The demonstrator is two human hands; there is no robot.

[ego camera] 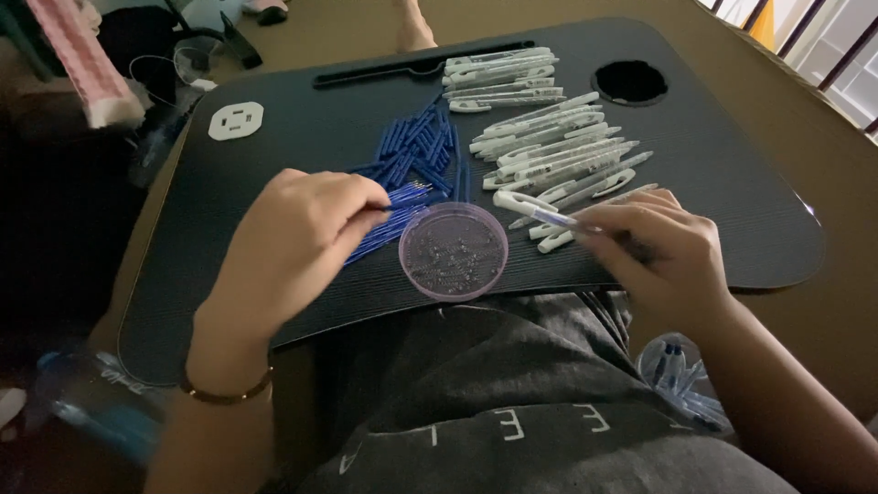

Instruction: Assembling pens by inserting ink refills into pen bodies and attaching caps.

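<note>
While the right hand [663, 247] is gripping a white pen barrel [540, 212] (blue showing at its middle) just beside the round pink dish [454, 251], the left hand [302, 233] is pinching a blue refill [402, 203] from the pile. Everything is lying on a black lap desk [274, 146] over a brown floor [814, 137].

Black lap tray [274, 155]: pens [549, 146], refills [416, 151], perhaps beads [453, 252].

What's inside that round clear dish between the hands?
The round dish on the lap desk holds many tiny pale specks, too small to identify. Nothing covers it.
</note>
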